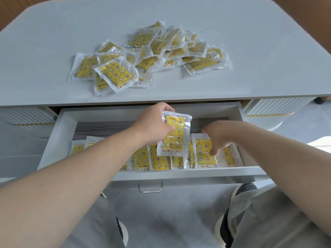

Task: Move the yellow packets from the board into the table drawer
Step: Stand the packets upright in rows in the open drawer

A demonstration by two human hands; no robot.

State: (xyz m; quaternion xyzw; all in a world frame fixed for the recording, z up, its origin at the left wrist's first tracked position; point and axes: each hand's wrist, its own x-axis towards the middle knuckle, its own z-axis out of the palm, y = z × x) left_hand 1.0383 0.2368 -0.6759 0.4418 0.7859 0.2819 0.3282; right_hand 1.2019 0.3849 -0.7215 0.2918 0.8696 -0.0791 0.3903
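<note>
A heap of several yellow packets (148, 56) in clear wrappers lies on the grey table top (53, 42). Below it the white drawer (59, 133) stands pulled out, with a row of yellow packets (157, 161) along its front. My left hand (152, 124) holds one yellow packet (174, 136) upright above that row, thumb on its face. My right hand (216, 136) reaches down into the drawer, fingertips touching a packet in the row (204, 153) at the right.
The drawer's front panel carries a metal handle (150, 188). White ribbed cabinet fronts (26, 119) flank the drawer on both sides. My knees and shoes (245, 188) are below, over a grey tiled floor.
</note>
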